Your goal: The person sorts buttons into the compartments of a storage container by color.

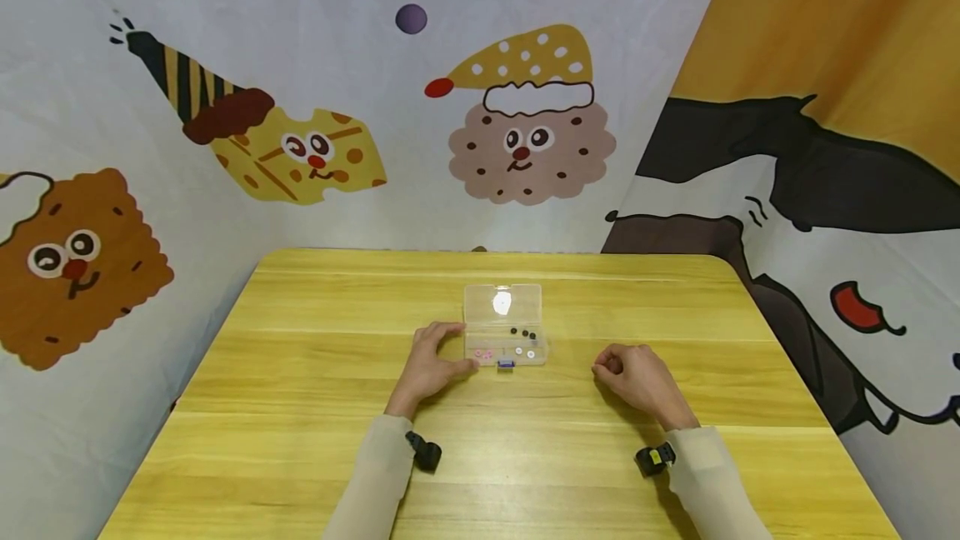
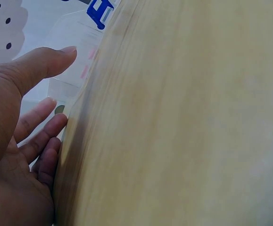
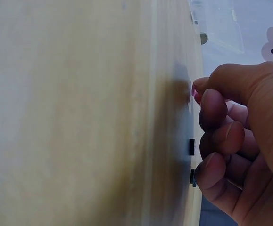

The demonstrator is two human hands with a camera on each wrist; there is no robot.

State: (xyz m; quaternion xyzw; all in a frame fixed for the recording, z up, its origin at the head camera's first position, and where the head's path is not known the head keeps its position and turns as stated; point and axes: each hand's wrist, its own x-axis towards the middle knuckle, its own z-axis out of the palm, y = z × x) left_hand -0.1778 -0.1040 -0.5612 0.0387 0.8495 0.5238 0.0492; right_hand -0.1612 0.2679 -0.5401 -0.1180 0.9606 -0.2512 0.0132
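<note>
A small clear plastic box stands on the table with its lid raised at the back. Small pink pieces, white round pieces and black round pieces lie in it. My left hand is at the box's left side, thumb at the front corner, fingers loosely spread. To the right of the box, my right hand pinches a tiny pink piece between thumb and forefinger; its exact kind is unclear. Two small black pieces show beyond the curled fingers in the right wrist view.
The box's blue latch faces the front. Under everything is a wooden table, whose far edge meets a printed cloth backdrop. Each wrist wears a small black camera, the left one and the right one.
</note>
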